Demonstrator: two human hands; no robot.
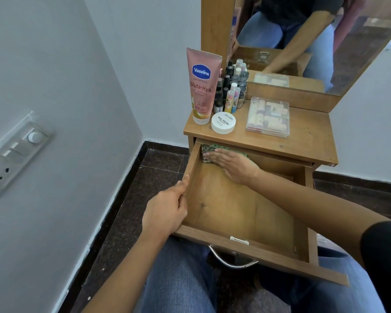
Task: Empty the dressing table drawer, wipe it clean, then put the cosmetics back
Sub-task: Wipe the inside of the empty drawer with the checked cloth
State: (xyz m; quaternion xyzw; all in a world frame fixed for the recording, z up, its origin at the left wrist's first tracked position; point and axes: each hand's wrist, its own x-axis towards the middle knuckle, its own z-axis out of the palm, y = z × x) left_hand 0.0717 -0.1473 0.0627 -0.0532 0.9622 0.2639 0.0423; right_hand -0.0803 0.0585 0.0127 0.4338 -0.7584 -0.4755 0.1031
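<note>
Blue denim knees [178, 274] sat nearest the camera, right under the pulled-out drawer [242, 213] of the wooden dressing table [303, 141]. That drawer was wide open with a metal loop handle [231, 260] hanging off its near front panel, and its bare wood floor had nothing on it apart from the cloth. On the left wall of it, the left hand [167, 211] was curled around the edge, fingers closed and thumb along the top rim, so basically gripping the drawer side. Further in, the right hand [230, 163] lay flat with fingers spread out straight, pressing down on a green cloth [209, 149] bunched in the far left corner of the drawer, partly tucked beneath the table top. Up on the table top, all the cosmetics were sitting out: a white round tub [223, 123] labelled nail polish near the front left, a tall pink Vaseline tube [202, 86] standing upright just beside it on the left, and a clear plastic box [268, 117] of lipstick-looking sticks to the right. Behind the tub was a tight cluster of small bottles [231, 93] against the mirror [303, 41], too crowded to tell apart. Way off to the left, a switch panel [16, 152] was on the white wall.
</note>
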